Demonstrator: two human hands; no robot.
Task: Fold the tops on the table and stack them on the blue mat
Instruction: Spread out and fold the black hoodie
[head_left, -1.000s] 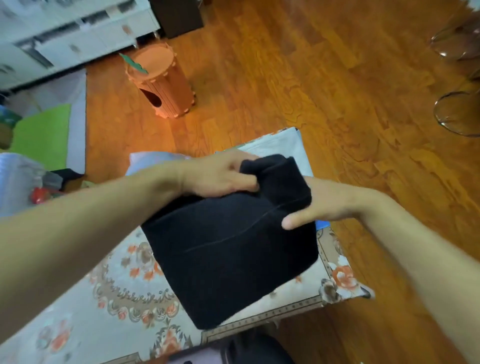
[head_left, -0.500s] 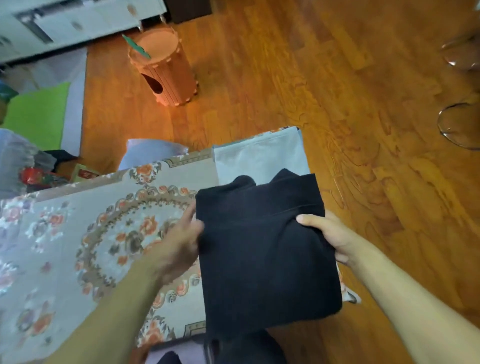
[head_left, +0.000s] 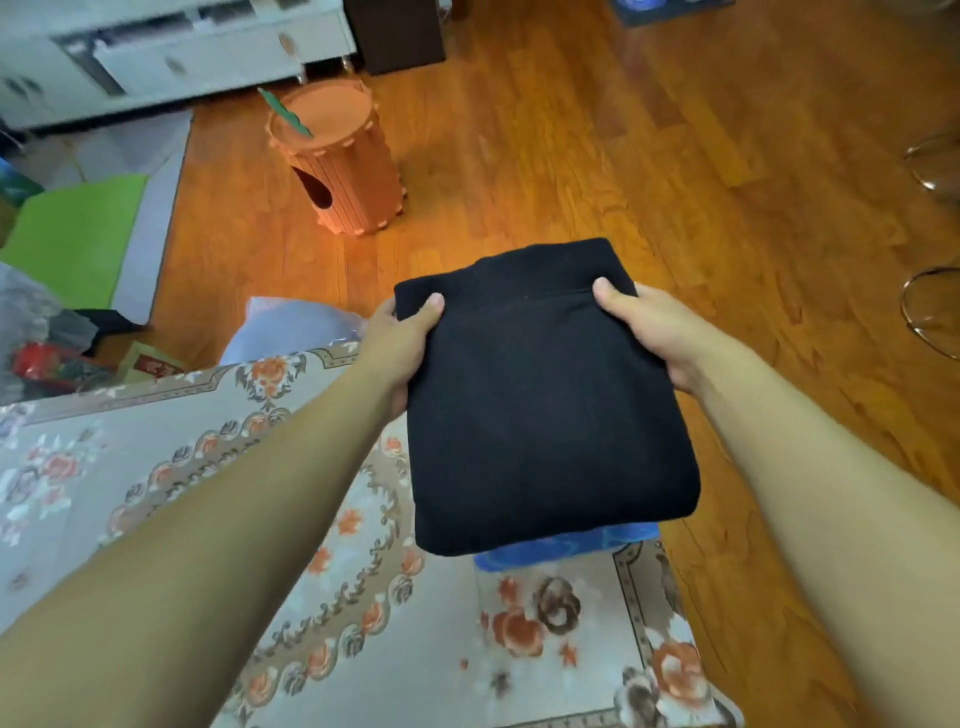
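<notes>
Both hands grasp the folded black top by its far end. Left hand grips the left edge, thumb on top, fingers curled underneath. Right hand grips the right edge the same way, thumb on top. Top sits above the blue mat, near the right end of the table with its floral cloth; only a strip of mat shows under its near edge. Can't tell if the top rests on the mat or hangs just over it.

Versus half a second ago: hands sat lower on the sides, now both are at the far corners. The grey folded piece beyond the top is now hidden. Blue strip now visible.

Orange stool on the wood floor beyond.
</notes>
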